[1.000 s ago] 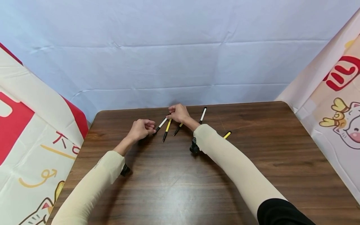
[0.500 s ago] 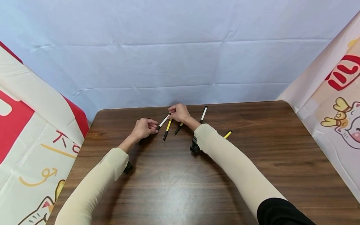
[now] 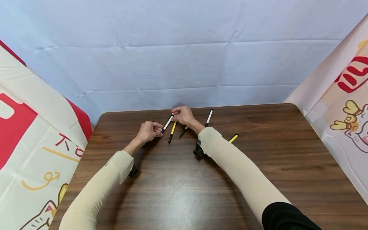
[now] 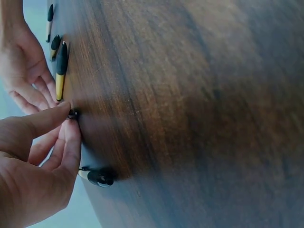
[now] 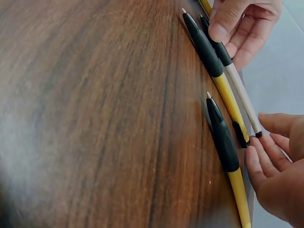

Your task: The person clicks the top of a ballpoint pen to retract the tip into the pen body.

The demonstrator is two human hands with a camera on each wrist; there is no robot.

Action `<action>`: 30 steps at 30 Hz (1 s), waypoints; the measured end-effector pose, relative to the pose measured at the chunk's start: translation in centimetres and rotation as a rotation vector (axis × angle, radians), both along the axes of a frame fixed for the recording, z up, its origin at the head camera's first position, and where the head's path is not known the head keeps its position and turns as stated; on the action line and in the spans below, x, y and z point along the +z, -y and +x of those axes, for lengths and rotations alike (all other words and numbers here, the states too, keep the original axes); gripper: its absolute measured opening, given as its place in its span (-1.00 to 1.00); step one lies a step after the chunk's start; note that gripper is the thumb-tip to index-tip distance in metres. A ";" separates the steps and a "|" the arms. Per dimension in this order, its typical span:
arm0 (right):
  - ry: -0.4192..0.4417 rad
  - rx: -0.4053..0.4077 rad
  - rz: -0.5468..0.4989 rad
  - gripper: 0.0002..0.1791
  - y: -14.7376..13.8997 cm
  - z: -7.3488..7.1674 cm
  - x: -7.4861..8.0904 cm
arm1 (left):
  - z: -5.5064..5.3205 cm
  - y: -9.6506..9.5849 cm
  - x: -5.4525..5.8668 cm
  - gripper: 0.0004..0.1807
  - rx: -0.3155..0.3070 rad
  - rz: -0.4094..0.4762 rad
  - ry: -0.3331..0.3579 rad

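Observation:
My left hand (image 3: pixel 148 131) pinches the black grip end of a white pen (image 3: pixel 168 123) between thumb and fingers, near the table's far edge. In the right wrist view the white pen (image 5: pixel 242 90) slants from those fingers to my right hand (image 5: pixel 282 175). The right fingertips touch its far end, with the thumb lifted a little apart. A yellow pen (image 5: pixel 225 92) lies alongside, its far end also against the right fingertips. Another yellow pen (image 5: pixel 237 190) lies closer to the right wrist. In the left wrist view, a dark-tipped pen (image 4: pixel 98 176) lies beyond my left hand.
Farther right lie a white pen (image 3: pixel 209 117) and a yellow pen (image 3: pixel 234 138), both partly hidden by the right arm. The wooden table (image 3: pixel 178 185) ends just behind the pens, against a pale cloth backdrop (image 3: pixel 184 64). Printed cloths hang at both sides.
My left hand has shifted slightly right, and the white pen has turned a little steeper towards the yellow pen. The right hand has stayed almost still at the pens' far ends.

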State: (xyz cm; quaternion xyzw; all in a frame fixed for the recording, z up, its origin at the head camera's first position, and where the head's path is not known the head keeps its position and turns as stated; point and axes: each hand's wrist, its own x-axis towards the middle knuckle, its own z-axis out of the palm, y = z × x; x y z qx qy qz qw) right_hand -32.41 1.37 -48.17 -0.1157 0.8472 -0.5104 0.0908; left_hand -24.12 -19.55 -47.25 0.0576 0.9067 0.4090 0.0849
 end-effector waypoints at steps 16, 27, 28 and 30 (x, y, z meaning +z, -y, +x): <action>0.050 -0.048 -0.188 -0.56 0.9 0.5 0.1 | -0.1 -0.2 -0.2 -0.63 0.018 0.023 0.028; 0.106 -0.104 -0.232 -0.58 1.7 0.6 -0.4 | -0.1 -0.3 -0.2 -0.63 0.033 0.058 0.048; 0.111 -0.106 -0.241 -0.58 1.8 0.6 -0.5 | -0.1 -0.3 -0.2 -0.63 0.032 0.059 0.050; 0.124 -0.109 -0.260 -0.57 2.0 0.8 -0.5 | 0.0 -0.3 -0.3 -0.64 0.030 0.059 0.052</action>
